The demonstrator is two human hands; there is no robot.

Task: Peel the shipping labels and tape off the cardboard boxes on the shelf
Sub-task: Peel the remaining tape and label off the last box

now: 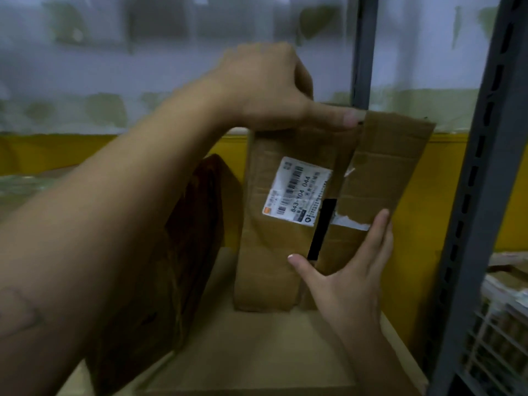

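White paper shipping label (297, 192) sits on the upright brown cardboard box (268, 252) between your hands: left hand (265, 90) grips the top edge, and flat-fingered right hand (351, 270) presses just below-right of the label, seemingly nearer.

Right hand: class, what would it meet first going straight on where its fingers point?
The right hand lies on the flap of the cardboard box; going up, probably just bare flap; depth is unclear.

Flattened cardboard box (288, 252) upright on shelf, white label (297, 190) attached.
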